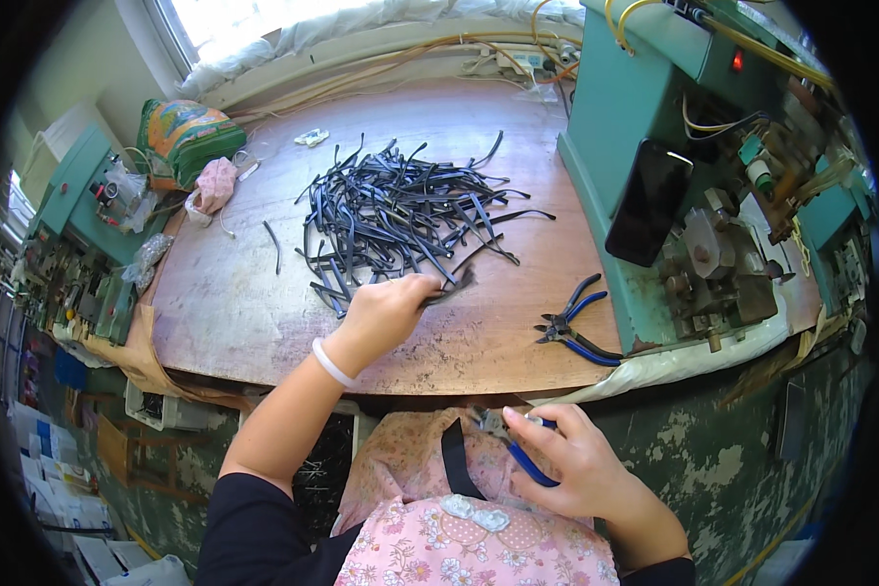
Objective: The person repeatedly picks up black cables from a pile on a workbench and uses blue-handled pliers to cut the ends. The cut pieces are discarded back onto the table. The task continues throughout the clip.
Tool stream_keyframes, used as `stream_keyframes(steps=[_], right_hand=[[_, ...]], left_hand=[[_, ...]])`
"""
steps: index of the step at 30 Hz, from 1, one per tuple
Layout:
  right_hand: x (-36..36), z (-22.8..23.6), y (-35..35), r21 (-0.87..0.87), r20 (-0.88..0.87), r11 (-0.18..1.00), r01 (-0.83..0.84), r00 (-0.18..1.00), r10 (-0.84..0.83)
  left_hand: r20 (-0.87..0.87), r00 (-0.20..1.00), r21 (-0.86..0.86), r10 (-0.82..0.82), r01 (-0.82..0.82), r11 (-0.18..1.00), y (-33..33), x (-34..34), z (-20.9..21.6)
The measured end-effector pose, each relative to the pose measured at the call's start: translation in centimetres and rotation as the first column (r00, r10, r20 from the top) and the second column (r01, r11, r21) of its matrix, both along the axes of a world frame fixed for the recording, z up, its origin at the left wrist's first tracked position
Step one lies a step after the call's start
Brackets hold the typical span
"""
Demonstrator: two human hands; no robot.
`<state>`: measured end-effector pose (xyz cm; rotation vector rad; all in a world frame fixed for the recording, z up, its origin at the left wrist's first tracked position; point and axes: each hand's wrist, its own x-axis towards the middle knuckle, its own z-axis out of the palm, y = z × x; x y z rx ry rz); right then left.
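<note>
A tangled heap of thin dark eyeglass temples [391, 210] lies in the middle of the wooden table. At its near edge my left hand [381, 311] is closed, its fingertips pinching a dark eyeglass temple [451, 291] that is partly blurred. My right hand [576, 464], lower down in front of the table edge, is wrapped round blue-handled cutting pliers [530, 463]. Their metal jaws point up and left, above my lap. More blue-handled pliers [559, 328] rest on the table to the right of the heap, perhaps two pairs together. A single temple [272, 246] lies apart on the left.
On the right stands a green machine [610, 127] with a black phone [649, 202] against it and metal fixtures beside. Another green machine [78, 195] is at the left. A green bag [188, 142] and pink cloth [212, 188] sit at the back left. Cables [400, 51] run along the wall.
</note>
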<state>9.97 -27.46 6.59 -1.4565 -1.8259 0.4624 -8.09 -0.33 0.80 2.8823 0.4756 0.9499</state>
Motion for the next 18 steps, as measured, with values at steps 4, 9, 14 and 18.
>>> stream_keyframes(steps=[4, 9, 14, 18], right_hand=[[-0.1, -0.6, 0.8, -0.009, -0.077, 0.998, 0.068, 0.995, -0.069], [-0.6, -0.8, 1.6, 0.102, 0.186, 0.994, 0.048, 0.98, -0.066], [-0.9, 0.7, 1.8, 0.125, 0.3, 0.992, -0.024, 0.954, -0.015], [-1.0, 1.3, 1.6, 0.142, 0.372, 0.99, -0.024, 0.928, -0.031]], left_hand=[[0.364, 0.919, -0.866, 0.152, 0.274, 0.418, -4.2, 0.0, 3.2], [0.519, 0.843, -0.809, 0.141, 0.538, -0.236, -6.5, -1.5, 5.2], [0.58, 0.809, -0.702, 0.092, 0.554, -0.447, -7.3, -1.7, 5.8], [0.612, 0.788, -0.662, 0.068, 0.558, -0.501, -7.5, -1.7, 5.7]])
